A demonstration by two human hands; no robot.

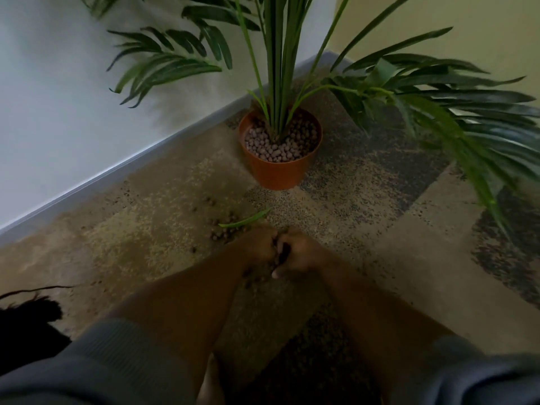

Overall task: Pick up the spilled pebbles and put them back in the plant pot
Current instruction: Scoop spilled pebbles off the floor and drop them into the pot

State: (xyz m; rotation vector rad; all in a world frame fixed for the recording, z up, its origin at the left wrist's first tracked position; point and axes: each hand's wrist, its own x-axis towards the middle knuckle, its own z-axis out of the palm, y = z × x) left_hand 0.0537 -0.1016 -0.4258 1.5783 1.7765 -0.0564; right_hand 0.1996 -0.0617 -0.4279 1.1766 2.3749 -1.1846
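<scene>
An orange plant pot stands on the carpet near the wall corner, filled with brown-grey pebbles around the green stems. Spilled pebbles lie scattered on the carpet in front of the pot, beside a fallen green leaf. My left hand and my right hand are pressed together low over the carpet, fingers curled around a small heap of pebbles. A few more pebbles lie just under my wrists. The image is blurred.
A white wall and grey skirting board run diagonally on the left. Long palm fronds hang over the floor on the right. A dark object sits at the left edge.
</scene>
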